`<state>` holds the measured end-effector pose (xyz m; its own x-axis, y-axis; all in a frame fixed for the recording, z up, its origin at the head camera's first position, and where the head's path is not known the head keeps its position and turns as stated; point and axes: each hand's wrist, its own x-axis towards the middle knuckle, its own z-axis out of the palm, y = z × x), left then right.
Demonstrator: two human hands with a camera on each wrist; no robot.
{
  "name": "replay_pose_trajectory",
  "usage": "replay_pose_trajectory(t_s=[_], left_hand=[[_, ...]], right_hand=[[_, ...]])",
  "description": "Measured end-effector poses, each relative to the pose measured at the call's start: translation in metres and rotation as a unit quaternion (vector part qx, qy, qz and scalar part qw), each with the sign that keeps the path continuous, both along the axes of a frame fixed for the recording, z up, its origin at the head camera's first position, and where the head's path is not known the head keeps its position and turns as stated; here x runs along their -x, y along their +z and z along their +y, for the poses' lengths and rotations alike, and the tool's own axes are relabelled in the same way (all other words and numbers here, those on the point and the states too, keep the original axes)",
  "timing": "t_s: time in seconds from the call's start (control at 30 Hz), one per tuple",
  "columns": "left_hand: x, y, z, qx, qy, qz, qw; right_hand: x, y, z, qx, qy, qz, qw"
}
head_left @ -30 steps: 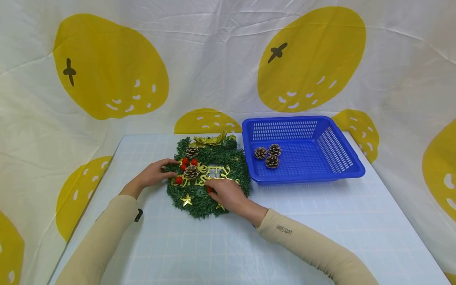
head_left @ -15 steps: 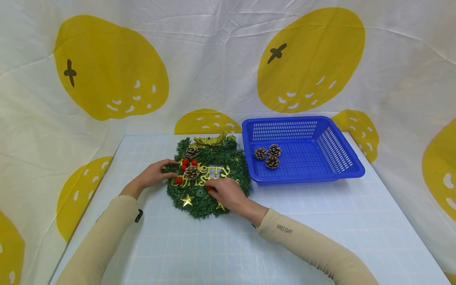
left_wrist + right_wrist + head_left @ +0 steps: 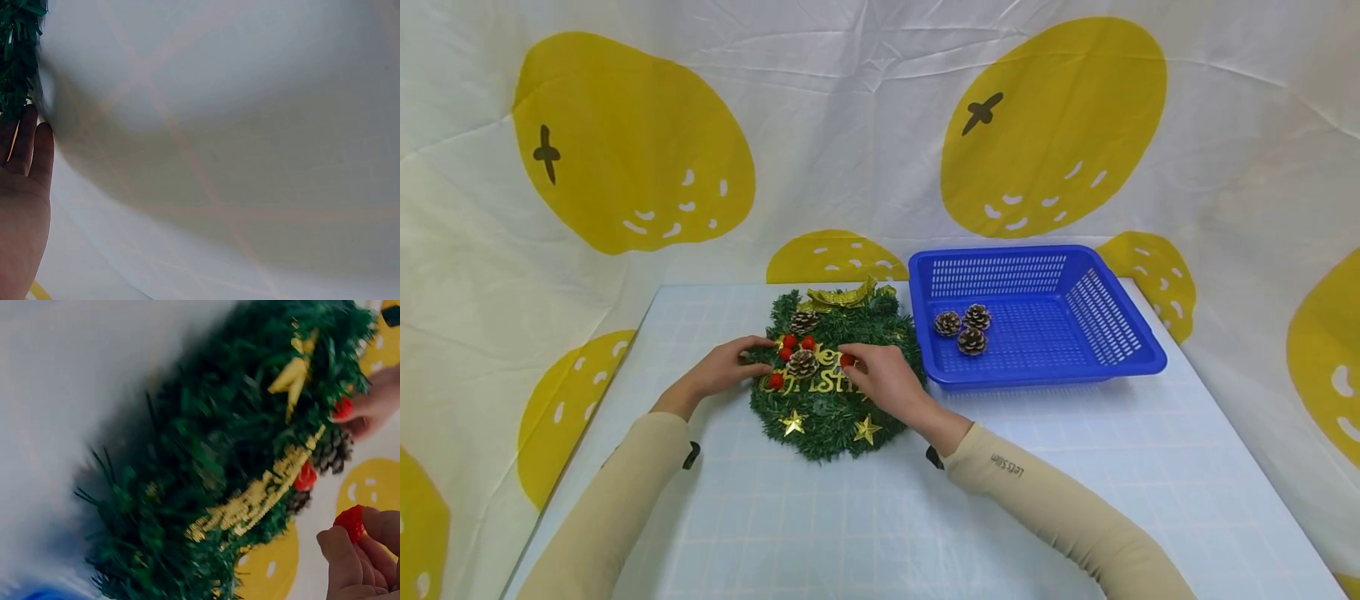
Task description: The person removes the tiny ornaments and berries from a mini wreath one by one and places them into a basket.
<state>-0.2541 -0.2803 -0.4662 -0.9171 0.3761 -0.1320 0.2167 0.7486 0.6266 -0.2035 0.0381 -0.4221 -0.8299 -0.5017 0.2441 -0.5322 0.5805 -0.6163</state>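
Note:
A green tinsel wreath (image 3: 827, 417) lies on the table, bearing gold "Merry Christmas" lettering (image 3: 820, 382), gold stars (image 3: 866, 429), pine cones (image 3: 803, 363) and several red berries (image 3: 776, 381). At its left rim rests my left hand (image 3: 724, 367), fingers extended; the left wrist view shows straight fingers (image 3: 42, 153) against the tinsel. My right hand (image 3: 889, 385) pinches a red berry (image 3: 350, 524) between thumb and fingertips, above the wreath's middle. That hand covers part of the lettering in the head view.
A blue plastic basket (image 3: 1037, 372) stands right of the wreath, close against it, with several pine cones (image 3: 972, 341) at its left side. Behind the table (image 3: 820, 533) hangs a white cloth (image 3: 850, 125) with yellow fruit prints.
My right hand has moved up and away from the wreath's lower part with the red berry, uncovering the lower-right gold star. My left hand stays where it was.

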Motion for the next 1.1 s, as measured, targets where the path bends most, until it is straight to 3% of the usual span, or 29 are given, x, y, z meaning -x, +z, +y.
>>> replay_pose_trajectory(t_s=[0.43,0.77,1.1], left_hand=[[-0.001,0.001,0.0,-0.005,-0.003,0.001,1.0],[0.0,-0.001,-0.001,-0.007,0.0,0.0,1.0],[0.004,-0.007,-0.003,-0.005,0.0,0.008,1.0]], right_hand=[[0.014,0.028,0.005,0.06,-0.039,-0.028,0.997],[0.037,0.057,0.02,0.123,-0.094,-0.084,0.984],[0.06,0.073,0.041,0.147,-0.143,-0.086,0.975]])
